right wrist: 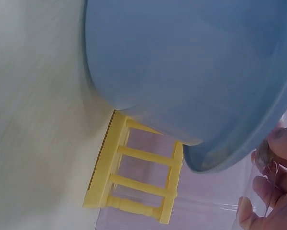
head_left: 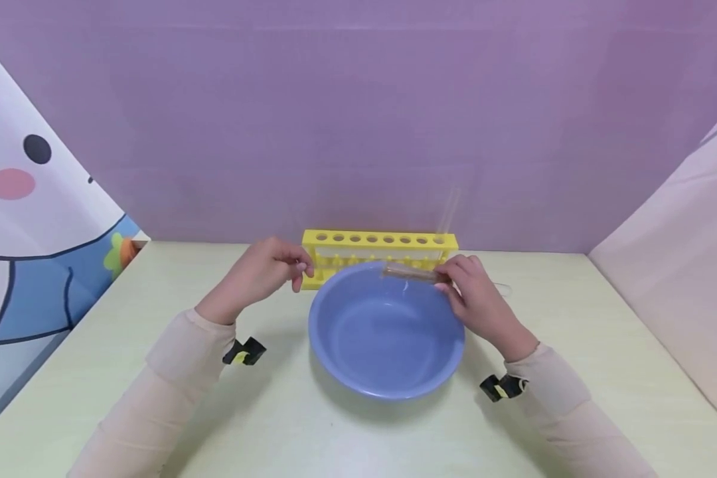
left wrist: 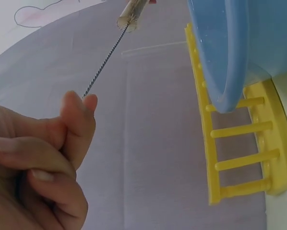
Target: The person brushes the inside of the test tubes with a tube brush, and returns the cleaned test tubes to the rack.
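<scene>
My left hand [head_left: 265, 272] pinches the twisted wire stem of a brush [left wrist: 105, 62] between thumb and forefinger, left of the basin's rim. In the left wrist view the stem runs into the mouth of a clear test tube [head_left: 409, 272], with brownish bristles inside. My right hand [head_left: 480, 302] grips the tube's right end, holding it nearly level over the back of a blue basin [head_left: 388, 395]. A thin pale loop [head_left: 504, 289] shows beyond the right hand. In the right wrist view, the curled fingers [right wrist: 278, 191] hide much of the tube's end.
Behind the basin stands a yellow test tube rack [head_left: 379, 240] with a row of holes. Another clear test tube [head_left: 449, 212] leans upward in its rightmost hole. A purple backdrop [head_left: 358, 119] rises at the back of the pale table [head_left: 263, 425].
</scene>
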`<act>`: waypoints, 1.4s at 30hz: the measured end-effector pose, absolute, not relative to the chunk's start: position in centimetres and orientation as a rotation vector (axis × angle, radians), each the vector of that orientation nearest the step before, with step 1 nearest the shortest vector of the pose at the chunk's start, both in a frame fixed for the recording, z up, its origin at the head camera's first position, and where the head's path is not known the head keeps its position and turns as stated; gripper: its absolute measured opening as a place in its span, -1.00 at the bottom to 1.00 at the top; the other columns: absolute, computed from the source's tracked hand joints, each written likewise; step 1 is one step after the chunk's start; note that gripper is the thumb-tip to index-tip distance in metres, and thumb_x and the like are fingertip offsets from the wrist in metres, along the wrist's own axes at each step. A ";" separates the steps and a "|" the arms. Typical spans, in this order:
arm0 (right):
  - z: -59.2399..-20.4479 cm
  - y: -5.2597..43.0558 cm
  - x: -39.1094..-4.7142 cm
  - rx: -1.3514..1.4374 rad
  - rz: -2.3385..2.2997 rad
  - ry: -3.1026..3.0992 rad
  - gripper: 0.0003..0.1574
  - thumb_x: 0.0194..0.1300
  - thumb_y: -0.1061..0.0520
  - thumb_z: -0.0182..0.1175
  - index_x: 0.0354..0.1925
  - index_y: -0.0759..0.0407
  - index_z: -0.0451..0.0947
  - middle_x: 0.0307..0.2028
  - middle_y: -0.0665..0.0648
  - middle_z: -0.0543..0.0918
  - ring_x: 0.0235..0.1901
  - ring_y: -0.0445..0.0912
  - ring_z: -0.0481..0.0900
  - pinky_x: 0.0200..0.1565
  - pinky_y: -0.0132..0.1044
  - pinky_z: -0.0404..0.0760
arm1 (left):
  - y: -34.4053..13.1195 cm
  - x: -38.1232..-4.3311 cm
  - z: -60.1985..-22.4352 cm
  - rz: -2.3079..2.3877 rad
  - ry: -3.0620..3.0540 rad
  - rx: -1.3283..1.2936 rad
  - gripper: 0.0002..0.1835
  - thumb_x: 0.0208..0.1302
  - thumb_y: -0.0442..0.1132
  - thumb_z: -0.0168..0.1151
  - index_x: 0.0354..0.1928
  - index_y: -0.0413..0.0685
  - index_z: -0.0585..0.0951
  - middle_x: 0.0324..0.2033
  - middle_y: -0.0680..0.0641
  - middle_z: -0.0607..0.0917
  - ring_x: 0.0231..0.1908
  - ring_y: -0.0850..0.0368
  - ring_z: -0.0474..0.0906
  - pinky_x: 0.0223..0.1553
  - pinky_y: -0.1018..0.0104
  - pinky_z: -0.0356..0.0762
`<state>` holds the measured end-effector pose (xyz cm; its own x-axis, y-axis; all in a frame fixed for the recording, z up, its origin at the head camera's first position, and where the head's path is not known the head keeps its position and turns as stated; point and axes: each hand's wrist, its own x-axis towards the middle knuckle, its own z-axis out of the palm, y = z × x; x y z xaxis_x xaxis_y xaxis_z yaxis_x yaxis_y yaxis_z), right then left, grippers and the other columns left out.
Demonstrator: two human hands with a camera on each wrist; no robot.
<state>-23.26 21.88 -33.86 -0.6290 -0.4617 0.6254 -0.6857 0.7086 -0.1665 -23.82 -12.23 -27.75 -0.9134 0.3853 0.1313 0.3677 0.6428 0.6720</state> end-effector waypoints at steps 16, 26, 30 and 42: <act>-33.8 20.9 -22.5 0.805 0.578 -2.388 -0.76 0.09 0.31 0.32 -0.23 0.32 0.54 -0.29 0.12 0.50 -0.27 -0.04 0.32 -0.26 -0.21 0.45 | -10.8 -23.9 -28.6 1.296 2.701 0.657 -0.72 0.25 -0.40 -0.08 -0.39 -0.17 0.65 -0.68 -0.05 0.56 -0.48 0.02 0.38 -0.37 0.23 0.35; -34.0 20.7 -22.3 0.798 0.602 -2.326 -0.69 -0.06 0.32 0.43 -0.27 0.28 0.59 -0.34 0.09 0.50 -0.30 -0.07 0.32 -0.30 -0.24 0.45 | -9.8 -23.8 -29.2 1.329 2.624 0.618 -0.72 0.16 -0.43 -0.09 -0.39 -0.18 0.65 -0.64 -0.07 0.57 -0.68 0.11 0.22 -0.54 0.32 0.23; -33.9 20.4 -22.3 0.805 0.604 -2.301 -0.66 -0.10 0.33 0.45 -0.28 0.26 0.59 -0.34 0.08 0.51 -0.31 -0.09 0.31 -0.34 -0.28 0.47 | -9.5 -23.8 -29.3 1.308 2.633 0.643 -0.73 0.16 -0.43 -0.07 -0.42 -0.12 0.65 -0.64 -0.04 0.60 -0.69 0.13 0.23 -0.56 0.33 0.22; -33.5 19.9 -22.2 0.810 0.587 -2.230 -0.65 -0.18 0.35 0.48 -0.34 0.23 0.60 -0.46 0.06 0.45 -0.39 -0.09 0.27 -0.37 -0.30 0.29 | -8.4 -23.5 -29.1 1.325 2.616 0.650 -0.72 0.24 -0.38 -0.03 -0.51 -0.10 0.64 -0.52 -0.03 0.66 -0.61 0.04 0.32 -0.45 0.28 0.32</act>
